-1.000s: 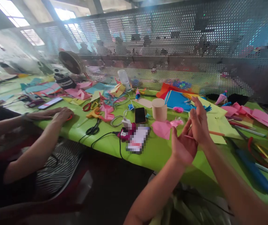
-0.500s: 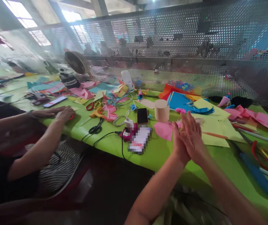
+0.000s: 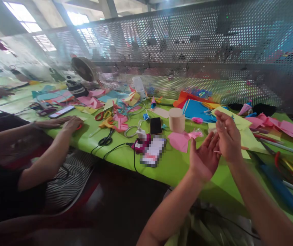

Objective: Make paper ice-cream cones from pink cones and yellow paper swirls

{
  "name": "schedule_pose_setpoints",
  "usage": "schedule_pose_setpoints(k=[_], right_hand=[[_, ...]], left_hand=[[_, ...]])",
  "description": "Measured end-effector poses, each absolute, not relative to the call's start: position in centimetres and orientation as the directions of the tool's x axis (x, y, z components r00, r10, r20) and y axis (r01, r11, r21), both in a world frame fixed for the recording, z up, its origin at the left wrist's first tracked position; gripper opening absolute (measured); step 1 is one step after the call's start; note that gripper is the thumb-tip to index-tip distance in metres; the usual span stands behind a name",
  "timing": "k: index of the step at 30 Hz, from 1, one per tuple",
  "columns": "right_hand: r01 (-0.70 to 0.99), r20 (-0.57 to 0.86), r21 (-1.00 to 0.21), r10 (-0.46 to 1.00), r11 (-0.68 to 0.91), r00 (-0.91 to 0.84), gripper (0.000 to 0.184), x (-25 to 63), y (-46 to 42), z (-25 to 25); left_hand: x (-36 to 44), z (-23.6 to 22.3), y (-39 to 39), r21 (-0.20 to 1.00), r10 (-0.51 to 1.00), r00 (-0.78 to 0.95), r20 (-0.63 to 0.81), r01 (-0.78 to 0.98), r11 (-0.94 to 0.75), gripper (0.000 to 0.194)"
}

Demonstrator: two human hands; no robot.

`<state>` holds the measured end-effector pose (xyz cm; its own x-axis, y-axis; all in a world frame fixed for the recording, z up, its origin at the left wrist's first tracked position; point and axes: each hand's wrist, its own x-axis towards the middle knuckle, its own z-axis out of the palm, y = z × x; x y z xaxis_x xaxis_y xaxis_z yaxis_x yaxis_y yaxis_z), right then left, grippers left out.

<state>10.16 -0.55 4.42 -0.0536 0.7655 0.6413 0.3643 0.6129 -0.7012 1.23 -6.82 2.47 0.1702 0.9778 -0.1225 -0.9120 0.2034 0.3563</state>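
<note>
My left hand (image 3: pixel 204 158) is held palm up above the green table edge, its fingers spread. Close beside it my right hand (image 3: pixel 228 138) is raised with its fingers stretched and slightly curved, the palm turned toward the left. A thin pinkish sliver (image 3: pixel 216 151) shows at the left fingertips, too small to name. Just beyond the hands lie a pink paper piece (image 3: pixel 179 141), a small clear bag with something pink (image 3: pixel 196 133) and a bright pink bundle (image 3: pixel 196 120). Yellow paper sheets (image 3: pixel 251 141) lie partly behind my right hand.
A paper roll (image 3: pixel 177 120), a black phone (image 3: pixel 156 126) and another phone (image 3: pixel 153 152) stand or lie left of my hands. Black scissors (image 3: pixel 105 138) rest near the table edge. Blue-handled scissors (image 3: pixel 284 191) lie at right. A co-worker's hands (image 3: pixel 71 123) rest on the table.
My palms, pressed together before, have come apart. The left hand has turned palm up, and the right has moved up and to the right.
</note>
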Motion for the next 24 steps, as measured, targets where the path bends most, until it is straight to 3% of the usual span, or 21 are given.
schedule_pose_setpoints(k=[4,7,10,17,20,24], right_hand=[[0.443,0.711,-0.622,0.703,0.646,-0.029,0.034,10.7,-0.3,4.8],[0.518,0.763,-0.554,0.646,0.652,0.002,0.031,11.1,0.5,5.1],[0.578,0.793,-0.52,0.606,0.629,0.054,0.033,11.4,1.2,4.9],[0.7,0.841,-0.445,0.53,0.559,0.112,0.033,11.4,2.0,4.4],[0.634,0.831,-0.491,0.54,0.598,0.135,0.032,11.9,2.3,4.6],[0.403,0.646,-0.731,0.749,0.551,0.147,0.031,13.8,1.0,4.3]], left_hand=[[2.8,2.5,-7.5,0.395,0.976,0.21,-0.065,-0.892,0.218,0.068],[4.3,1.9,-8.7,0.47,0.986,0.163,0.026,-0.873,0.133,0.056],[4.9,0.6,-9.5,0.58,0.997,0.072,0.002,-0.812,0.057,0.043],[4.6,-1.7,-7.9,0.767,0.992,-0.124,-0.025,-0.639,-0.061,0.039],[4.3,-1.6,-7.4,0.799,0.989,-0.143,-0.041,-0.6,-0.053,0.036],[3.3,-0.9,-6.6,0.811,0.988,-0.144,-0.052,-0.584,-0.043,0.043]])
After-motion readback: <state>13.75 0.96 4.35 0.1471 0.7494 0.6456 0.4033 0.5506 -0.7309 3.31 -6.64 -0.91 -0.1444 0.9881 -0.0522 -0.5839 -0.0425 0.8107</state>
